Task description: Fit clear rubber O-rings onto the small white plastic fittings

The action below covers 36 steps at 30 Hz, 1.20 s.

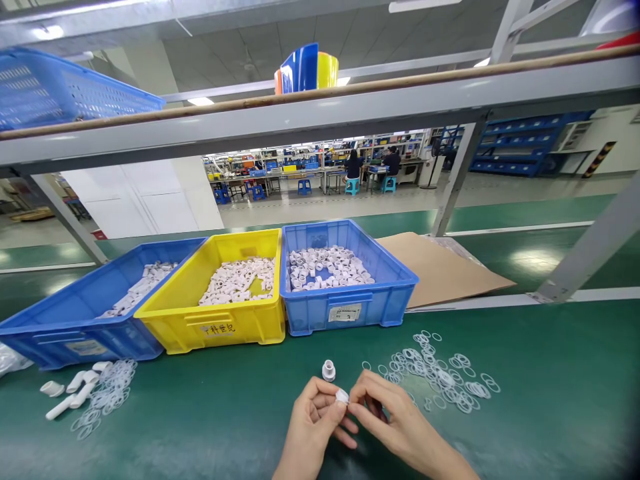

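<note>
My left hand (319, 420) is closed around a small white plastic fitting (342, 396), gripped between thumb and fingers. Close on its right, my right hand (383, 408) pinches at the fitting's edge. A thin pale sliver shows at the right fingertips and looks like part of a ring, though the fingers hide most of it. Just beyond the hands, a white stepped fitting (329, 371) stands upright on the green table (225, 413). Many thin translucent rings (440, 377) lie in a loose pile to the right of my right hand.
Blue bin (350, 297), yellow bin (215, 327) and another blue bin (100, 337) line the table's back, holding small white parts. White pipe pieces (75, 393) and more rings (113, 393) lie at left. Cardboard (440, 267) lies back right. A shelf beam (320, 117) crosses above.
</note>
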### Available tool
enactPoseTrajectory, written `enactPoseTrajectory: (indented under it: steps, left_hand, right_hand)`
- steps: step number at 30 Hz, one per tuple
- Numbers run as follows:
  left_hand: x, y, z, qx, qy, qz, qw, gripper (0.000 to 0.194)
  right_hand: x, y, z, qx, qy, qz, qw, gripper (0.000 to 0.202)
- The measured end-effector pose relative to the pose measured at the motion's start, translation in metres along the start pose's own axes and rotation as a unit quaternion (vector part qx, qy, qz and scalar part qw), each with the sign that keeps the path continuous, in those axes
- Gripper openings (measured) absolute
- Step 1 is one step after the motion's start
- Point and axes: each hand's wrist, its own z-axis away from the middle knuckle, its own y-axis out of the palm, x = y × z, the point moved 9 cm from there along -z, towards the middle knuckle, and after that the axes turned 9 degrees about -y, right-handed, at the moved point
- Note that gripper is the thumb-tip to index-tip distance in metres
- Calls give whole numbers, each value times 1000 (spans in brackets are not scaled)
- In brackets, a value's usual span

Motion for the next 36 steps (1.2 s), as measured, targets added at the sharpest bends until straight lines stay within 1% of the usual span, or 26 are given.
enactPoseTrajectory:
  steps: [4, 7, 9, 12, 14, 15, 17, 19, 21, 22, 23, 25, 28, 30, 31, 33, 34, 35, 36]
  left_hand:
    - [4, 1, -2, 15, -1, 22, 1000, 41]
    - [9, 1, -2, 25, -8, 44, 999, 42]
    - [12, 4, -2, 36, -13, 56, 998, 43]
    - [12, 8, -1, 54, -17, 64, 996, 45]
    - [5, 8, 0, 57, -18, 64, 996, 44]
    - [-1, 7, 2, 52, -15, 64, 996, 43]
    - [-16, 0, 5, 28, -6, 72, 997, 39]
    - [-30, -9, 9, -10, 2, 82, 997, 35]
    - [-36, -15, 10, -34, 2, 84, 996, 34]
    - [-34, -15, 10, -35, -3, 82, 996, 34]
    - [-30, -14, 8, -30, -9, 78, 996, 35]
    - [-16, -8, 3, -1, -23, 71, 997, 39]
    - [7, 3, -2, 53, -39, 66, 996, 44]
    - [12, 10, -2, 86, -45, 70, 993, 42]
    - [11, 13, 0, 101, -48, 75, 991, 40]
    - [0, 16, 5, 121, -45, 85, 988, 37]
    - [-8, 15, 7, 119, -40, 86, 988, 36]
    - [-16, 11, 9, 103, -32, 77, 991, 35]
    - [-23, 4, 9, 74, -24, 56, 995, 34]
  right_hand:
    - [-3, -5, -1, -37, 4, -5, 999, 31]
    - [-6, -9, -1, -65, 26, -19, 997, 31]
    - [-7, -7, -1, -61, 43, -35, 997, 26]
    - [-9, -2, -3, -30, 57, -51, 997, 24]
    - [-14, -5, -3, -24, 58, -39, 997, 26]
    - [-18, -10, -3, -33, 60, -28, 997, 27]
    - [-28, -26, -1, -67, 69, -10, 995, 30]
    - [-38, -40, 2, -103, 87, -18, 991, 33]
    - [-45, -48, 4, -124, 99, -42, 986, 35]
    - [-45, -48, 5, -127, 99, -54, 986, 35]
    - [-43, -45, 4, -125, 96, -65, 985, 35]
    - [-36, -34, 2, -107, 81, -82, 988, 30]
    - [-24, -11, -2, -53, 63, -96, 992, 20]
    - [-21, -1, -3, -23, 65, -92, 993, 17]
    - [-21, 0, -4, -14, 67, -85, 994, 17]
    - [-26, -5, -4, -13, 66, -64, 996, 19]
    - [-31, -12, -4, -23, 65, -50, 996, 20]
    - [-36, -20, -3, -39, 68, -33, 996, 23]
    - [-42, -29, -1, -59, 72, -13, 996, 25]
